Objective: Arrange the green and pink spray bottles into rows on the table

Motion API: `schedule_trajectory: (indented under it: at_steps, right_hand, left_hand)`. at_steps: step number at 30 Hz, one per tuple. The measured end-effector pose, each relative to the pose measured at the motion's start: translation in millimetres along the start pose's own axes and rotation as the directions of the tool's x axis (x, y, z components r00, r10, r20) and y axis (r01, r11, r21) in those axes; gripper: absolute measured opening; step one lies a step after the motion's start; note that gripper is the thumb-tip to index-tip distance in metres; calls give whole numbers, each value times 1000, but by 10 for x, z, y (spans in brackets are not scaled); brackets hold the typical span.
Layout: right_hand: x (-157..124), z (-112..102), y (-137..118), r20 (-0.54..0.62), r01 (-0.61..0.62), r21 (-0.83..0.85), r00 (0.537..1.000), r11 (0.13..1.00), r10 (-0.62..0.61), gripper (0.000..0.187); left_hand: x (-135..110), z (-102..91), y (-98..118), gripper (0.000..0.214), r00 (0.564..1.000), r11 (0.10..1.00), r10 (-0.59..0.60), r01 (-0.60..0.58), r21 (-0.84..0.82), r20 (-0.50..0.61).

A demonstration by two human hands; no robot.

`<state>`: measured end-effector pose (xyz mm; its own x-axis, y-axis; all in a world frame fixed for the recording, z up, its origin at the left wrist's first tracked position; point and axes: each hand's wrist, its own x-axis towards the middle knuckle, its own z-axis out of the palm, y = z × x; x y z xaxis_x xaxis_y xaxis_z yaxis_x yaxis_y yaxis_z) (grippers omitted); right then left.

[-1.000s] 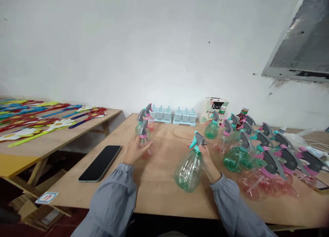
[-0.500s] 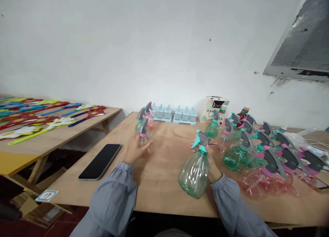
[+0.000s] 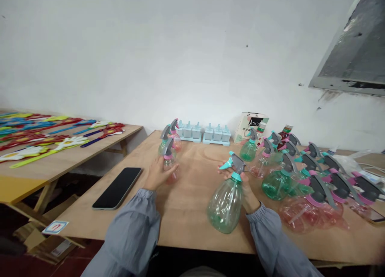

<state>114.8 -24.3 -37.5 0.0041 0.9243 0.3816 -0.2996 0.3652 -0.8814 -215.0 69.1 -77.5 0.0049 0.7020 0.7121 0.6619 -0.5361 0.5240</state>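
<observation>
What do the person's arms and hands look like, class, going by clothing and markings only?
The left sleeve and right sleeve are long, loose, grey-blue and wrinkled, with gathered cuffs. The left hand and right hand are ungloved. No markings show on the sleeves.

The single head-worn camera looks from above the near edge of the wooden table [image 3: 192,213]. Its optical axis points forward across the table and is inclined downward. Range is close to the left hand [image 3: 157,173] and right hand [image 3: 246,189], both over the table, and greater to the wall [image 3: 180,60] behind it. Coverage extends to a second table [image 3: 61,161] left of the table and a grey panel [image 3: 355,64] above its right side.
</observation>
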Motion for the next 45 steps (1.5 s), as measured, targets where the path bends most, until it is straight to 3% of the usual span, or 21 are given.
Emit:
schedule_trajectory:
  at_steps: [4, 11, 16, 20, 28, 36, 41, 45]
  right_hand:
    - [36, 20, -4, -57, 32, -42, 998, 999, -34, 78]
    - [113, -142, 13, -147, 26, -146, 988, 989, -47, 61]
    - [271, -261, 18, -383, 141, -238, 895, 961, -227, 48]
    - [415, -391, 96, -406, 180, -383, 848, 906, -340, 40]
    - [1161, -700, 376, -407, 167, -610, 773, 774, -487, 53]
    - [1857, -942, 449, -390, 125, -646, 794, 753, -466, 51]
    - [1985, -1000, 424, -405, 100, -655, 790, 749, -460, 54]
    - [1762, -847, 446, -421, 141, -670, 736, 729, -530, 69]
  left_hand:
    - [0, 3, 0, 46, 1000, 1000, -7, 7, -9, -5]
    - [6, 18, -6, 45, 1000, 999, -4, 4, -50, -1]
    - [2, 17, -16, 45, 1000, 998, 7, -7, -57, 8]
    - [-1, 31, -26, 45, 1000, 999, 2, -2, -40, -3]
    - [12, 12, -35, 46, 999, 999, 35, -34, -33, 20]
    - [4, -2, -28, 42, 999, 998, 23, -20, -62, 49]
    - [-1, -4, 17, 44, 998, 997, 3, 1, -79, 56]
    - [-40, 6, 104, 50, 995, 991, -10, 23, -134, 100]
